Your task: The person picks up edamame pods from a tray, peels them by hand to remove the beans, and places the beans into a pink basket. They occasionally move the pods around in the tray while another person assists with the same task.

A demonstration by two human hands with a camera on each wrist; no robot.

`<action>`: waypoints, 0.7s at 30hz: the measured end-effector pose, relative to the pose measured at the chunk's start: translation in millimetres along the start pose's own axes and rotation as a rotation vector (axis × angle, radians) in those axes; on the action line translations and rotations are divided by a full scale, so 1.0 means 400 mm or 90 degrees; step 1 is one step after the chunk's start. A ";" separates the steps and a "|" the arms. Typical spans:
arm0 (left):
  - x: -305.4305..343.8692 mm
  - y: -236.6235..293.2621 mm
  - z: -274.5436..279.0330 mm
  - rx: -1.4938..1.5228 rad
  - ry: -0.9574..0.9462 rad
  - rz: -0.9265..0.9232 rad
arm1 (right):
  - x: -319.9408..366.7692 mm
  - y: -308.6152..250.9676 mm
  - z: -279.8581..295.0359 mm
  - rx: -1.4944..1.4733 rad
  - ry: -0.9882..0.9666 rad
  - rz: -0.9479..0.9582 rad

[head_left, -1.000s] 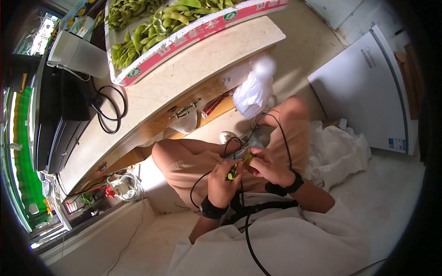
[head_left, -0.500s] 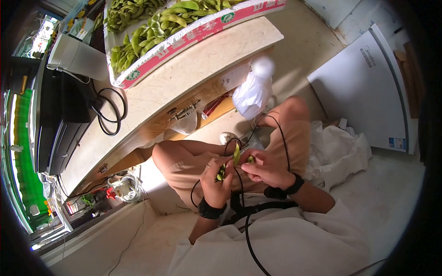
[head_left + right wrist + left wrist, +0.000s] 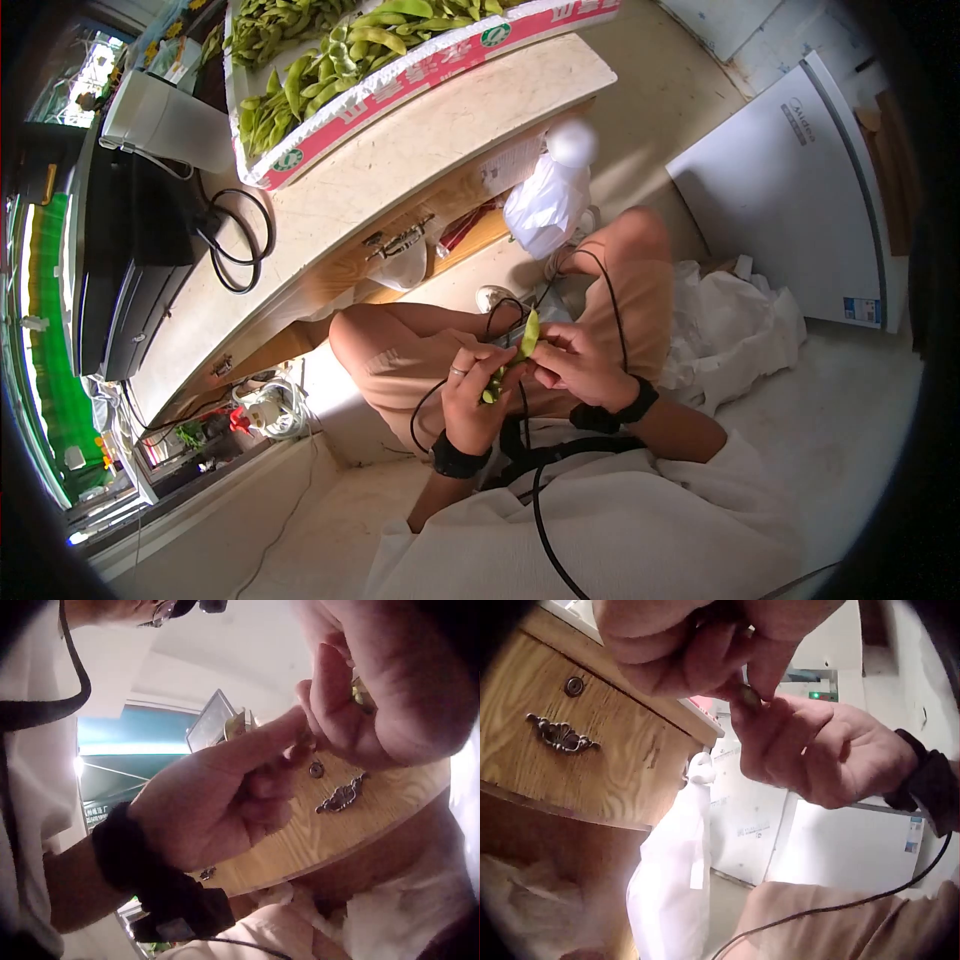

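A green bean pod (image 3: 530,334) sticks up between my two hands in the head view, its lower end at the fingertips. My left hand (image 3: 474,402) curls round several more green pods (image 3: 493,386), partly hidden by its fingers. From the other side my right hand (image 3: 588,370) pinches at the lower part of the upright pod with thumb and fingers. In the left wrist view a small dark bit of pod (image 3: 748,696) shows where the fingertips of both hands meet. Both wrists wear black bands.
A white-and-pink foam box (image 3: 400,88) heaped with pods stands on the counter (image 3: 480,130). Below are wooden drawers and a white plastic bag (image 3: 548,208). A white fridge (image 3: 790,190) stands right. Black cables (image 3: 612,290) hang round the knees and hands.
The hands were apart half a second ago, with a pod upright at the left fingertips. The right hand has come in to the left, and a pod now stands between them.
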State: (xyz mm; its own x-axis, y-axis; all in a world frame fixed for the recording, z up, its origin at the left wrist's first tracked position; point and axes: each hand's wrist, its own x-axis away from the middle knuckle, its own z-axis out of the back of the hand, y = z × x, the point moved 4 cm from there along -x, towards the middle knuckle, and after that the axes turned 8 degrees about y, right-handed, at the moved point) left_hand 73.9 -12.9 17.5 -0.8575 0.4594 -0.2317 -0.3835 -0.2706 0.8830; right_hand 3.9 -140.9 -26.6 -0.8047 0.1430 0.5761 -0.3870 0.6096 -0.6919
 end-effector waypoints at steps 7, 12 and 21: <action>-0.001 -0.004 0.003 -0.010 0.032 -0.002 | -0.004 -0.004 -0.001 0.055 -0.007 -0.003; 0.013 -0.021 0.001 0.058 0.022 0.120 | -0.002 -0.003 -0.014 0.091 0.039 0.037; 0.045 -0.077 -0.038 0.687 0.026 0.606 | 0.008 -0.032 -0.029 0.152 0.072 0.229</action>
State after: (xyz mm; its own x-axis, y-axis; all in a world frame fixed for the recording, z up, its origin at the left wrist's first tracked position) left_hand 65.2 -9.2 -20.1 -0.6512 0.4432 0.6160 0.7565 0.3144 0.5735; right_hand 11.4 -139.0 -10.8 -0.8581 0.4059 0.3145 -0.1944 0.3103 -0.9306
